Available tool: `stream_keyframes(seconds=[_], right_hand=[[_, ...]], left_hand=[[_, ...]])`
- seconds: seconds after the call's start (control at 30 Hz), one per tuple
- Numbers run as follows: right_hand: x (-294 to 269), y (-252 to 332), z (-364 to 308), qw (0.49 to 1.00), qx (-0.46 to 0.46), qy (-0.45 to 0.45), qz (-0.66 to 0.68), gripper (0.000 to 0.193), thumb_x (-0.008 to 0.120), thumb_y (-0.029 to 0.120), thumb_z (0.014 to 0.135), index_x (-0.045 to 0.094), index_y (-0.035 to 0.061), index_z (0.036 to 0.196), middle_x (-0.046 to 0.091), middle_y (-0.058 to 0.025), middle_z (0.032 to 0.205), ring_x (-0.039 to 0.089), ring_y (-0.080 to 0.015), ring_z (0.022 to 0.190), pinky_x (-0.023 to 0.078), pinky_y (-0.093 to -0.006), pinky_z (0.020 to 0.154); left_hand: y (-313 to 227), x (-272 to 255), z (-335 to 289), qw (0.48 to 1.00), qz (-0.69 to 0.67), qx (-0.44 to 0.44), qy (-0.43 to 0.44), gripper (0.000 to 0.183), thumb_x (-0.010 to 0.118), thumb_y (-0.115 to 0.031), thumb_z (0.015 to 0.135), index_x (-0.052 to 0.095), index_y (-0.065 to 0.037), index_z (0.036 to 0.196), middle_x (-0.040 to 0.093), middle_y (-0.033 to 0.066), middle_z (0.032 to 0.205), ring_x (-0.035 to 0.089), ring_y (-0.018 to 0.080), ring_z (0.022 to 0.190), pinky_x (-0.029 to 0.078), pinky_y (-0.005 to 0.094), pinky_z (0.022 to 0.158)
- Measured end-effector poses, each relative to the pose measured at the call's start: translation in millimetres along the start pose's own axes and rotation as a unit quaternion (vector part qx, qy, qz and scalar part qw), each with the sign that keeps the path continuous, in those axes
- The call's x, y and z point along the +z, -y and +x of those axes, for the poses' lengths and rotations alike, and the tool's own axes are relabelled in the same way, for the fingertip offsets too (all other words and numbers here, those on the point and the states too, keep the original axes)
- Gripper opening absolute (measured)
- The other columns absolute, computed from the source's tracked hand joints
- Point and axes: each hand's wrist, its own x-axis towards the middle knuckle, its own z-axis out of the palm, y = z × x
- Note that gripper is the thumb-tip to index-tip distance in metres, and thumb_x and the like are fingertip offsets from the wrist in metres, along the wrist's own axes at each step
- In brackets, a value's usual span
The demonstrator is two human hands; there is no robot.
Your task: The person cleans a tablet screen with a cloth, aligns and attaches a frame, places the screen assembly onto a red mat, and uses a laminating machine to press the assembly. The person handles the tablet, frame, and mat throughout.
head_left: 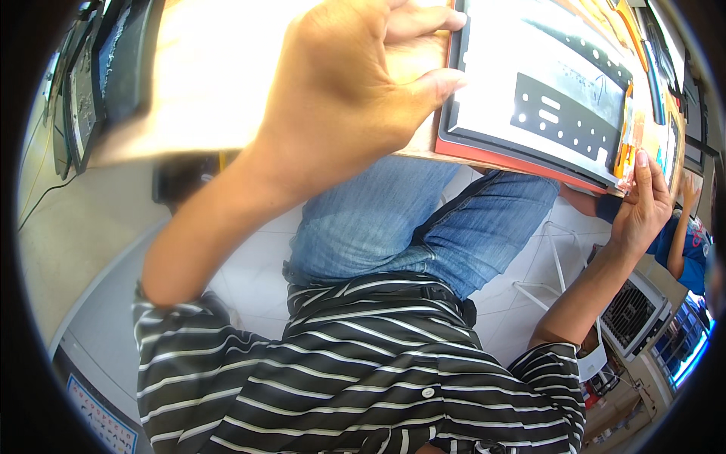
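Observation:
A flat display panel (571, 111) with a silver back, black perforated strips and a dark frame lies on a red board (514, 168) at the table's front edge. My left hand (355, 83) reaches over its left side, thumb and a fingertip set apart along the frame's edge, holding it there. An orange ribbon strip (625, 155) with clear film runs down the panel's right edge. At the near right corner, my right hand (641, 203) is closed, thumb against the strip's lower end. The fingers behind that thumb are partly hidden.
Dark screens or panels (125, 64) stand upright at the left of the brightly lit table (212, 76). Hand tools (650, 72) lie beyond the panel's right side. Another person (684, 242) is at the far right, near a grey vented unit (629, 314). A white stool frame (556, 261) stands below.

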Motion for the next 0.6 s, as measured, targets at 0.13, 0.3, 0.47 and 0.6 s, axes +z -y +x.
stream_keyframes(seconds=[0.13, 0.3, 0.47, 0.6], right_hand=[[0.3, -1.2, 0.2, 1.000, -0.007, -0.007, 0.005, 0.024, 0.063, 0.004, 0.096, 0.065, -0.0105, 0.115, 0.069, -0.0171, 0.108, 0.069, -0.0164, 0.093, 0.056, -0.0264, 0.082], [0.9, -0.5, 0.1, 1.000, -0.004, -0.010, -0.002, 0.024, 0.064, 0.002, 0.095, 0.064, -0.0121, 0.115, 0.069, -0.0182, 0.107, 0.069, -0.0168, 0.093, 0.056, -0.0267, 0.083], [2.0, 1.0, -1.4, 1.000, -0.001, -0.007, 0.020, 0.024, 0.065, 0.001, 0.094, 0.064, -0.0123, 0.114, 0.069, -0.0183, 0.106, 0.068, -0.0167, 0.093, 0.056, -0.0271, 0.084], [2.3, -0.3, -1.8, 1.000, -0.005, -0.013, 0.001, 0.023, 0.064, 0.002, 0.095, 0.064, -0.0116, 0.114, 0.069, -0.0185, 0.106, 0.069, -0.0169, 0.092, 0.056, -0.0268, 0.082]], left_hand=[[6.0, 1.3, 5.5, 0.997, -0.067, 0.042, -0.017, 0.070, 0.077, -0.001, 0.079, 0.042, 0.011, 0.138, 0.064, 0.0214, 0.124, 0.064, 0.0221, 0.115, 0.050, 0.0276, 0.098], [1.7, -3.3, 0.8, 0.992, -0.122, -0.023, -0.008, 0.068, 0.077, 0.000, 0.079, 0.043, 0.012, 0.137, 0.062, 0.0215, 0.128, 0.064, 0.0230, 0.116, 0.050, 0.0282, 0.099], [2.7, 5.3, 12.5, 0.990, -0.121, 0.069, -0.014, 0.068, 0.075, 0.002, 0.080, 0.041, 0.012, 0.138, 0.057, 0.0204, 0.134, 0.062, 0.0246, 0.118, 0.050, 0.0301, 0.102], [-11.4, 1.6, 1.1, 0.993, -0.103, -0.062, -0.010, 0.067, 0.074, 0.003, 0.080, 0.041, 0.011, 0.138, 0.056, 0.0200, 0.135, 0.062, 0.0250, 0.119, 0.049, 0.0306, 0.103]])
